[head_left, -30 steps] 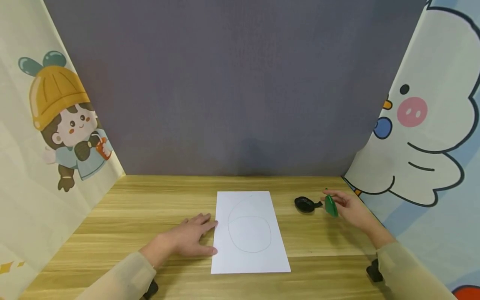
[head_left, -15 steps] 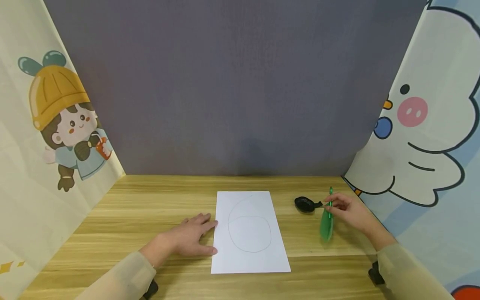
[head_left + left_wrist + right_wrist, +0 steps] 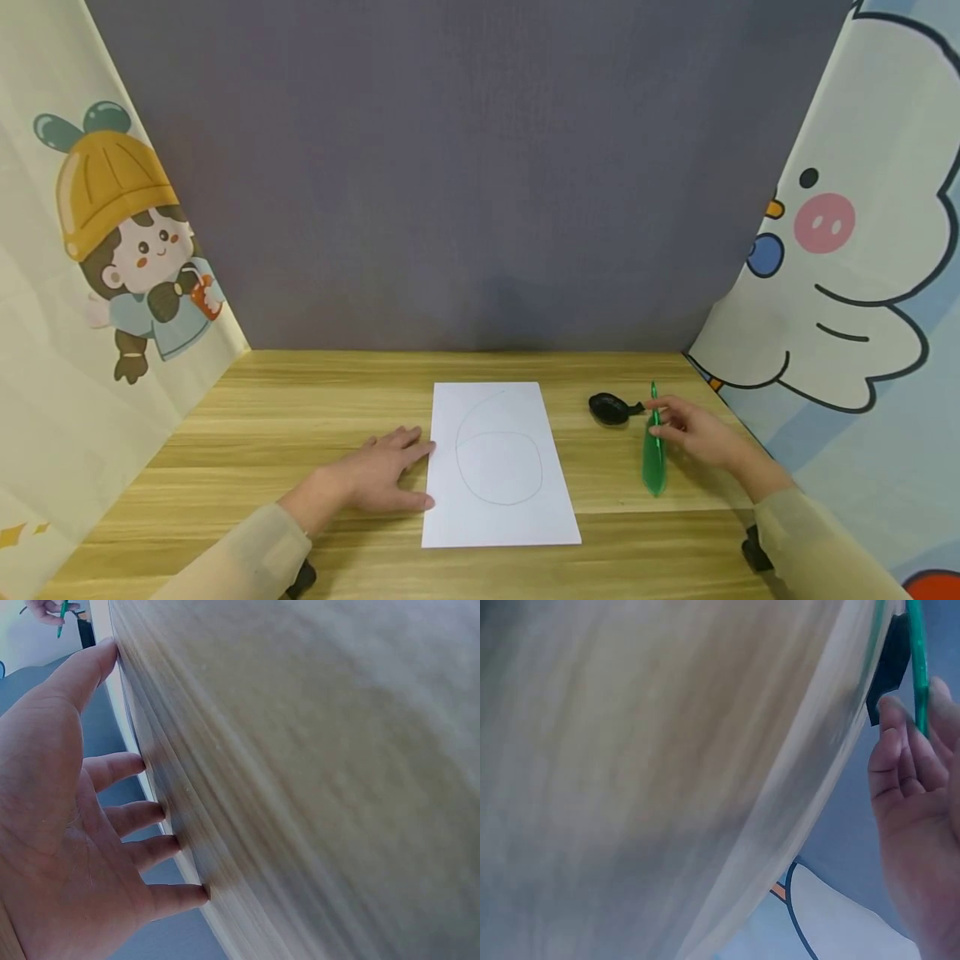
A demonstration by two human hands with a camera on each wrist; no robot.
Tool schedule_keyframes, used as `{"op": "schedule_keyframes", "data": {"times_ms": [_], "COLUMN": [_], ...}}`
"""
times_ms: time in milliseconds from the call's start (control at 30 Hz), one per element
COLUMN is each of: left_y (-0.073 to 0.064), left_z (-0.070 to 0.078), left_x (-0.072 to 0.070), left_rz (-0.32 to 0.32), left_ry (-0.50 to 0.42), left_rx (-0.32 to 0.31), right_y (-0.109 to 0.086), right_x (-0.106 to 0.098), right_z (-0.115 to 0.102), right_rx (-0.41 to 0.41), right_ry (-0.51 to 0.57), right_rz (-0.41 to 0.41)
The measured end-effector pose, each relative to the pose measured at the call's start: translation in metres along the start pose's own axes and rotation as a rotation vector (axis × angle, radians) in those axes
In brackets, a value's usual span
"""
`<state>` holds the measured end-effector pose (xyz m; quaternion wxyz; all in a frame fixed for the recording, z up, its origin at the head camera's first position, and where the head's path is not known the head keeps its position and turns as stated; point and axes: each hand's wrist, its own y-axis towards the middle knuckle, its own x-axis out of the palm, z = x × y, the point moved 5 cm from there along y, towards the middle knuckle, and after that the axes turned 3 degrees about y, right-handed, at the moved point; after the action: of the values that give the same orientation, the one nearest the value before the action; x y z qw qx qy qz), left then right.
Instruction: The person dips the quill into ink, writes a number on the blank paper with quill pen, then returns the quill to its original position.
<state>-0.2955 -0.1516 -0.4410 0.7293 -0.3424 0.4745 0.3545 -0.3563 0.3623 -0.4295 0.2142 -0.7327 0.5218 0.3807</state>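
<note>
My right hand (image 3: 703, 435) pinches a thin, flat green piece (image 3: 654, 471) between thumb and fingers. It is leaf-shaped and partly see-through, with a narrow stem pointing away from me and its wide end toward me. In the right wrist view the green piece (image 3: 920, 667) looks like a slim rod at the fingertips. A small black oval thing (image 3: 609, 409) with a notched tail lies just left of these fingers. My left hand (image 3: 384, 473) rests with fingers spread, thumb and index fingertip at the left edge of a white paper sheet (image 3: 498, 529). Thin curved lines are drawn on the sheet.
The wood-grain table (image 3: 337, 383) ends at a dark grey panel (image 3: 465, 183) at the back. Cartoon-printed cloths hang on either side, one with a figure in a yellow hat (image 3: 116, 187), the other with a big white character (image 3: 870, 283).
The green piece has turned in my right hand, its wide end swinging toward me and its broad face showing. The right hand has shifted slightly toward me. My left hand and the sheet stay put.
</note>
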Motion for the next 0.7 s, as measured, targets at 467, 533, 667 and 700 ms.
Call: {"op": "schedule_keyframes", "data": {"times_ms": [467,533,667,700], "left_y": [-0.001,-0.001,0.0,0.0], "left_z": [0.0,0.0,0.0,0.0], "left_x": [0.0,0.0,0.0,0.0], "left_rz": [-0.003,-0.004,-0.002,-0.002], "left_ry": [-0.007,-0.009,-0.01,-0.008], "left_rx": [0.007,0.008,0.009,0.008], "right_y": [0.004,0.005,0.007,0.007], "right_x": [0.01,0.011,0.011,0.011], "right_z": [0.0,0.001,0.003,0.003], "right_rx": [0.046,0.05,0.06,0.065], "right_ry": [-0.029,-0.035,-0.039,-0.039], "right_rz": [-0.072,-0.08,-0.096,-0.1]}}
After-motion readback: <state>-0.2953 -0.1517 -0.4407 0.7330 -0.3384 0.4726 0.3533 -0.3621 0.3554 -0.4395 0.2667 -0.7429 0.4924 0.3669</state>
